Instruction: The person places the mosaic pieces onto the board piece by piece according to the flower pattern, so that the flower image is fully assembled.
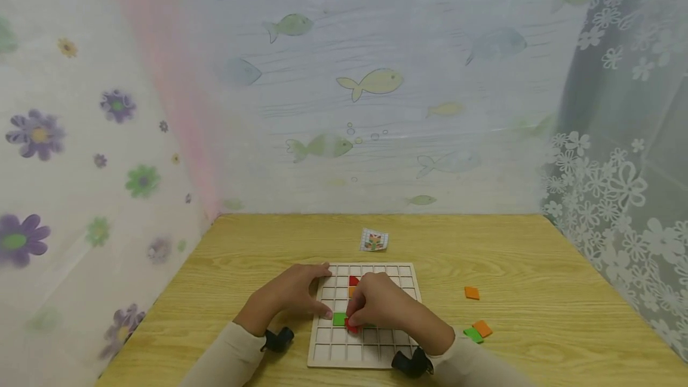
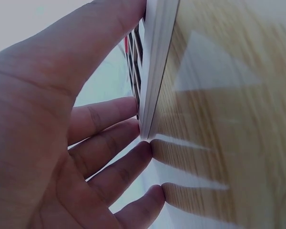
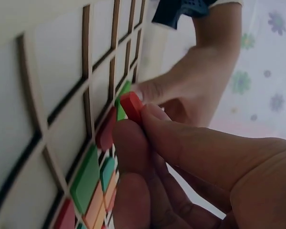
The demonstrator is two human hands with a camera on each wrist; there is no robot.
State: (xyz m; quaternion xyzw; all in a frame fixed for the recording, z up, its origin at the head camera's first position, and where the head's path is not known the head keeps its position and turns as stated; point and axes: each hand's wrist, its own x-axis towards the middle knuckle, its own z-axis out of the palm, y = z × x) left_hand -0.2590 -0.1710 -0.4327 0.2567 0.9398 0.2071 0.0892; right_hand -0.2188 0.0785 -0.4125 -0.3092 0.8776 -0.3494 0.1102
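Note:
A pale wooden grid board [image 1: 322,352] lies on the table. My left hand [image 1: 292,291] rests along its left edge with thumb and fingers spread, fingertips at the rim and the tabletop in the left wrist view. Over the board's middle, my right hand [image 1: 378,303] pinches a small red tile [image 3: 130,106] between thumb and forefinger. Close by that tile, a green tile [image 1: 340,319] fills a square. Further up the board a red tile [image 1: 353,280] and an orange tile [image 1: 352,292] show. The right hand hides other tiles, some visible in the right wrist view, including a green tile [image 3: 86,176].
Right of the board lie a single orange tile [image 1: 472,292] and, nearer me, another orange tile [image 1: 483,328] touching a green tile [image 1: 473,334]. Behind the board is a small card [image 1: 374,240] printed with a coloured pattern. Patterned curtains [image 1: 371,154] surround the wooden table [image 1: 258,243].

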